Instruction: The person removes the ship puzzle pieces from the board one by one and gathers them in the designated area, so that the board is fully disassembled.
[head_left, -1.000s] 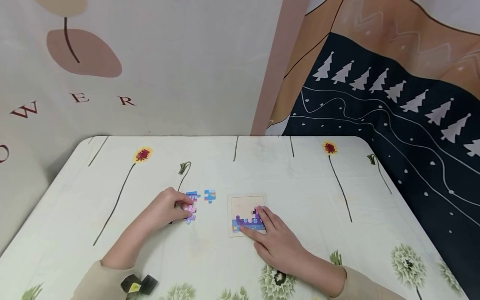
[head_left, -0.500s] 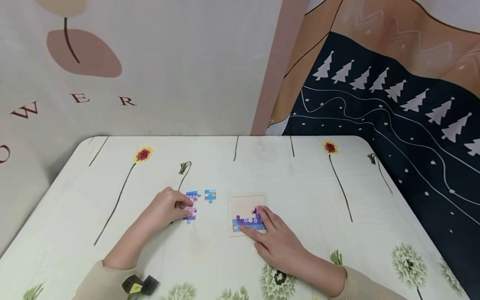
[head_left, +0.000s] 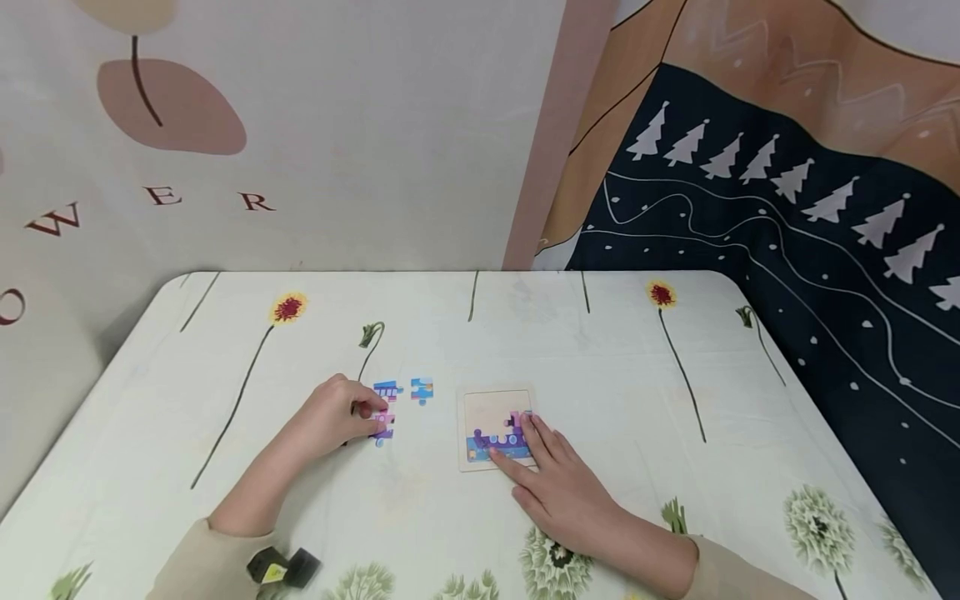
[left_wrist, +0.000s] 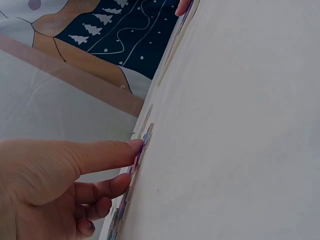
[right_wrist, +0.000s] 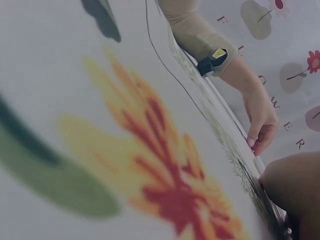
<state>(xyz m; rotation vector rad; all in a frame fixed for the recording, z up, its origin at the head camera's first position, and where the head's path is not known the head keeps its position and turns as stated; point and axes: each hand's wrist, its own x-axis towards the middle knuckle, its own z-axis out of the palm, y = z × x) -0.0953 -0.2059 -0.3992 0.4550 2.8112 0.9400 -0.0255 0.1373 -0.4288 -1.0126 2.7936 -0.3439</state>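
In the head view, a square puzzle board [head_left: 487, 408] lies flat on the table [head_left: 600, 375]. Its bottom row is filled with blue and purple pieces [head_left: 498, 446], one more piece sits above the row at the right, and the rest of the recess is bare wood. The right hand [head_left: 562, 487] rests at the board's right side, fingers spread, some fingertips on the placed pieces. To the left of the board, the left hand [head_left: 337, 417] has thumb and forefinger curved in on either side of a pink piece [head_left: 385, 419] and appears to pinch it. A blue-and-purple piece [head_left: 386, 389] lies just beyond those fingers, and a separate blue piece [head_left: 422, 390] lies to its right, nearer the board. The step in hand looks like choosing and taking up a piece while the board is steadied.

In the left wrist view, the loose pieces are seen edge-on, low against the table. The thumb touches them, with the other fingers curled just below; how firm the pinch is cannot be told.

In the right wrist view, the left hand bends down to the table; the near hand is blurred, its fingertips hidden. The next move probably calls for lifting one piece without dragging its neighbours, then turning its tabs to suit the row.
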